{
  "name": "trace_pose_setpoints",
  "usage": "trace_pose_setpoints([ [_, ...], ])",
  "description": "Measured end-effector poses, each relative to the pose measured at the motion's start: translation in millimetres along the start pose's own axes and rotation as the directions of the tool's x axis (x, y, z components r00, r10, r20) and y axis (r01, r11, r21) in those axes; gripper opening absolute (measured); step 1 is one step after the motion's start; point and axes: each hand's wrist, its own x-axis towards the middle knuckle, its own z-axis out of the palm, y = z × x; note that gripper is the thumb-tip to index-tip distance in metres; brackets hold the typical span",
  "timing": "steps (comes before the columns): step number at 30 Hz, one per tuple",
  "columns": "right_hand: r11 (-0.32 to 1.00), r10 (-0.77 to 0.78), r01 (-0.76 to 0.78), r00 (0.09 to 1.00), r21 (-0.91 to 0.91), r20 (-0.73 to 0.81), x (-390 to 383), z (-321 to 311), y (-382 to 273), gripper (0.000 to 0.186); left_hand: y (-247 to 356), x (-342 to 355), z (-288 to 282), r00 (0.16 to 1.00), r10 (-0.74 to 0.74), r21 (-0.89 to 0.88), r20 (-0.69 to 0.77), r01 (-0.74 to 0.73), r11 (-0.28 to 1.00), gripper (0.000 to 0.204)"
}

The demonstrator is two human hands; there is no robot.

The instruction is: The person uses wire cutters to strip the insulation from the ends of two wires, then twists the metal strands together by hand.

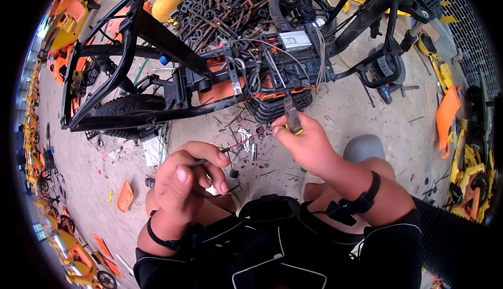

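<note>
Stretching across the middle of the frame, a thin wire (242,143) is pinched taut by the left hand (189,178), so that pliers (292,116), gripped in the closed right hand (308,143), can work its end below the scooter frame (173,69).

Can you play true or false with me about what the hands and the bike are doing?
1. The right hand holds pliers. True.
2. The left hand is empty. False: it pinches a thin wire.
3. The bike frame stands upright on its wheels. False: it lies on its side on the floor.
4. Each wrist wears a black strap. True.
5. The frame is painted white. False: it is black.
</note>
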Motion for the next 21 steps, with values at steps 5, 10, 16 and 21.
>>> trace_pose_setpoints([
  [5, 1.000, -0.001, 0.001, 1.000, -0.011, -0.005, 2.7, 8.2, 10.3, 0.017, 1.2, -3.2, -4.8, 1.000, -0.013, -0.019, 0.003, 0.013, 1.000, 0.041],
  [10, 1.000, 0.009, -0.009, 1.000, 0.029, -0.009, 4.1, 11.2, 8.4, 0.018, 1.2, -6.5, -5.6, 0.999, -0.010, -0.040, -0.039, 0.009, 0.999, 0.039],
  [16, 1.000, 0.023, -0.023, 1.000, 0.012, -0.002, 5.3, 13.3, 11.9, 0.018, 4.2, -3.9, 4.7, 0.987, -0.013, 0.017, -0.158, 0.016, 1.000, 0.043],
  [21, 0.999, 0.044, -0.044, 0.999, 0.024, 0.003, 7.2, 13.0, 17.4, 0.018, 4.0, -3.5, 5.3, 0.986, -0.014, 0.014, -0.169, 0.017, 1.000, 0.043],
])
